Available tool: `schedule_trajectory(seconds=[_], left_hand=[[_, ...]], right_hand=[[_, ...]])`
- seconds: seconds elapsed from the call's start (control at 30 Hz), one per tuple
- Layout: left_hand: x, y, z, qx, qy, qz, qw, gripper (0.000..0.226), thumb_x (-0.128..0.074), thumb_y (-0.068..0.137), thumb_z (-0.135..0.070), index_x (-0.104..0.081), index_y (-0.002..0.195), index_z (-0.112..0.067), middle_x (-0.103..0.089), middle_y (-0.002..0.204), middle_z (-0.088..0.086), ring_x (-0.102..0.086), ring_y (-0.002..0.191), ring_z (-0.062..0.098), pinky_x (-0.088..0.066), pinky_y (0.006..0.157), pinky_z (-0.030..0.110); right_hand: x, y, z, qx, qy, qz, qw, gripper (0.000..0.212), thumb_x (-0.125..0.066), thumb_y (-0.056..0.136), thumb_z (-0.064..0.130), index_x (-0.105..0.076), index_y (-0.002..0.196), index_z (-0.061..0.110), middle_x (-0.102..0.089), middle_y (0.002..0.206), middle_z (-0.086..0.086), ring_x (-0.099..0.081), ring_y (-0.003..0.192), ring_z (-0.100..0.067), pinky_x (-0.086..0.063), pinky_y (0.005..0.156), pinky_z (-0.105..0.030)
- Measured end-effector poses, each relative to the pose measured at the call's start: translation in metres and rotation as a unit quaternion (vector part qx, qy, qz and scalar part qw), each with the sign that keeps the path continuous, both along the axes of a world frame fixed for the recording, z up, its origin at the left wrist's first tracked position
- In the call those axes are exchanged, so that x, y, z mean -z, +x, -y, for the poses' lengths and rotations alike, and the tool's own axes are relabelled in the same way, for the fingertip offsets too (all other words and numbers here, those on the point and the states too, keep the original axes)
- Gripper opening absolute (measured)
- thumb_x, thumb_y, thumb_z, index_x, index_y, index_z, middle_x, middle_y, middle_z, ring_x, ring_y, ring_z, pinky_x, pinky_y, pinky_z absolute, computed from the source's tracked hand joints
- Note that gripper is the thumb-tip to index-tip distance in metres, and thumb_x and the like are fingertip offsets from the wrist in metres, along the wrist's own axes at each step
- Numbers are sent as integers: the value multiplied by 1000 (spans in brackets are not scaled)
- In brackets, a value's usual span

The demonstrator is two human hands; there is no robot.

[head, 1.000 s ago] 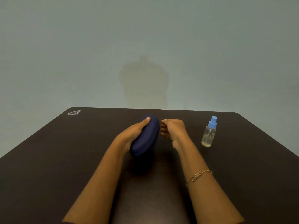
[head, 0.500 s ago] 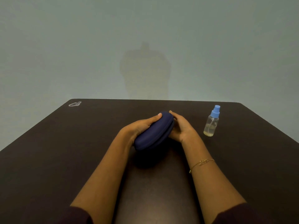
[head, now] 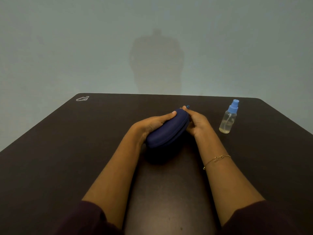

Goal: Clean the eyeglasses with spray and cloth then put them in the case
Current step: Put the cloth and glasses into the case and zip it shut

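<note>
Since half a second ago the right hand (head: 197, 122) has slid up the navy zip case (head: 166, 131) — its fingertips now pinch the small blue zipper pull (head: 187, 106) at the far end. Left hand (head: 152, 123) grips the case, thumb on top, tilted above the dark table (head: 67, 158). Spray bottle (head: 228, 118) stands upright to the right, unlabelled; no writing is legible.

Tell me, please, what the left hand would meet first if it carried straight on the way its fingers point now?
The left hand already grips the navy case, fingers pointing right. Going on, it would probably meet the right hand on the case's other side; the spray bottle stands beyond that. Depth is uncertain.
</note>
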State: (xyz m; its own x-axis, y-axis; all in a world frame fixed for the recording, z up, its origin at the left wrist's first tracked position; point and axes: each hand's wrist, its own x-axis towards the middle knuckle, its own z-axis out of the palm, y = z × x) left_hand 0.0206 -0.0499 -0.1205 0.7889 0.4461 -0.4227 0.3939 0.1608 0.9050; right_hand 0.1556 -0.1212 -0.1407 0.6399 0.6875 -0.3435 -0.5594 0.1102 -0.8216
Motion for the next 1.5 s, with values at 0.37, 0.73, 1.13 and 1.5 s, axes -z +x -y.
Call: schedule_trajectory(seconds=[0.37, 0.73, 1.13, 1.5], left_hand=[[-10, -1, -9, -209, 2, 116, 971, 51, -43, 91, -46, -43, 131, -14, -57, 122, 10, -57, 82, 18, -46, 61, 29], [-11, -20, -41, -522, -123, 195, 821, 56, -35, 96, -39, -14, 144, -19, -33, 146, 8, -39, 127, 30, -38, 98, 46], [-25, -19, -26, -646, -203, 292, 676, 56, -35, 95, -41, -10, 143, -24, -22, 150, 9, -38, 126, 34, -40, 94, 49], [1, 2, -13, -524, -51, 266, 807, 58, -72, 75, -28, -30, 115, -21, -44, 121, 10, -56, 94, 24, -56, 78, 40]], right_hand=[[-19, -28, -10, -1, 78, 171, 982, 11, -63, 84, 17, -68, 74, 17, -68, 80, 4, -62, 82, -11, -49, 72, -23], [-19, -64, -18, -164, 65, 293, 940, 11, -60, 85, 25, -70, 80, 23, -66, 95, 13, -52, 103, -7, -41, 90, -34], [-11, -69, -16, -212, 134, 258, 933, 13, -57, 86, 18, -68, 81, 22, -67, 94, 5, -59, 96, -10, -51, 81, -33], [-19, -25, 11, -19, 36, 287, 957, 1, -60, 85, 17, -60, 84, 16, -64, 92, -4, -63, 85, -19, -55, 66, -26]])
